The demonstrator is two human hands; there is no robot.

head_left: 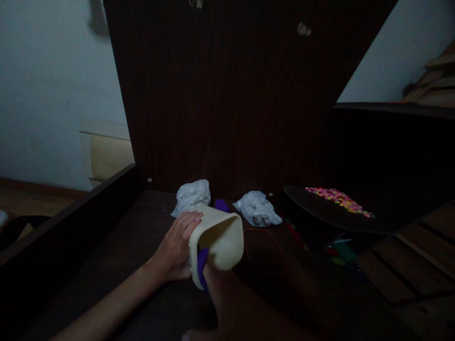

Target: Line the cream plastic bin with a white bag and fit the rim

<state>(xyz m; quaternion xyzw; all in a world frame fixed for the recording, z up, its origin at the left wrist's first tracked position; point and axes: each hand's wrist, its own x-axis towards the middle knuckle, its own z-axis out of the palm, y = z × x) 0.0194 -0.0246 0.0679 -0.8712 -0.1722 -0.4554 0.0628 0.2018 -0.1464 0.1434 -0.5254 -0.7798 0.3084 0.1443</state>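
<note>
A cream-coloured plastic container (227, 239) is tilted on its side, its open mouth turned toward me. My left hand (174, 244) grips its left outer side, fingers over the top. At the near rim, my right hand (222, 289) presses a purple cloth (202, 265) against the inside of the wall; the fingers are partly hidden in shadow. Behind the container, another bit of purple material (222, 205) shows. Just to the right lies a dark, flat, rounded rectangle with a reddish rim (265, 251), perhaps a lid.
Two crumpled whitish plastic bags, the left bag (192, 195) and the right bag (258, 208), rest against the dark wooden back panel (227, 104). On a raised dark surface at right lies a cluster of small bright pieces (337, 199). A raised side board (71, 213) runs along the left.
</note>
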